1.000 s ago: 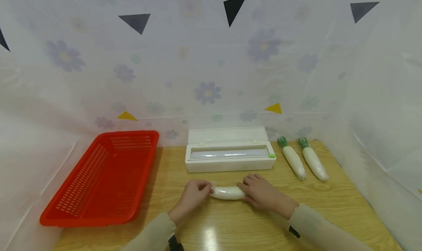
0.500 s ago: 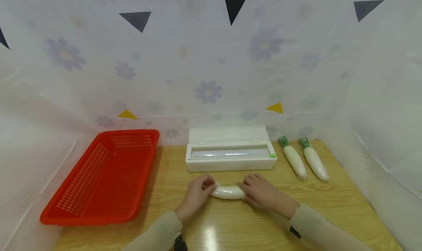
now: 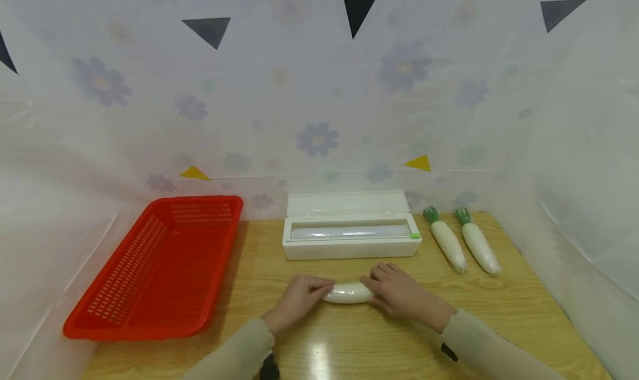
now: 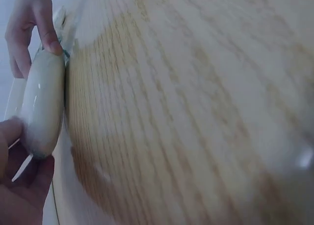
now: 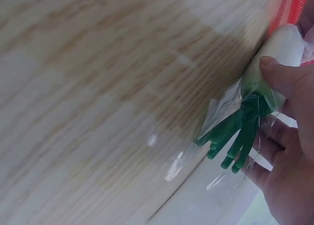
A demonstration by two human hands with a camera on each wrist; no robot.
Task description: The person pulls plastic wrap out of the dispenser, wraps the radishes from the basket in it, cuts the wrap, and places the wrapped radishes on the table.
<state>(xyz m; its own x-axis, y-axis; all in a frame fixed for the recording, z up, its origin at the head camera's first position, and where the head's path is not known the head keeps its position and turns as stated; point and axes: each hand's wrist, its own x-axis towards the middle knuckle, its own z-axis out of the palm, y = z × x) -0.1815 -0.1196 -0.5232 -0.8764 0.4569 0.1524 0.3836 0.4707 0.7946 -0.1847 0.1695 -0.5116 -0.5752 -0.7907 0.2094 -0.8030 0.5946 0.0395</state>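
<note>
A white radish [image 3: 348,293] in clear plastic film lies crosswise on the table between both hands. My left hand [image 3: 298,299] pinches its tip end, thumb and fingers at either side, as the left wrist view shows. My right hand [image 3: 399,294] grips the leafy end, the thumb [image 5: 279,75] over the body and fingers behind. Loose clear film [image 5: 208,146] sticks out past the cut green stems [image 5: 245,126] in the right wrist view; in the head view the right hand hides those stems.
Behind the hands is a white dispenser box [image 3: 351,251], lid raised, with a roll of cling film [image 3: 349,233] inside. A red plastic basket [image 3: 217,291] stands at the left. Two more wrapped radishes [image 3: 448,246] lie at the back right, before a patterned curtain [image 3: 249,102].
The left fingers lifted slightly off the radish's tip, then came down and stretched over it; the bit of film sticking up there no longer shows. My right hand stays in place.
</note>
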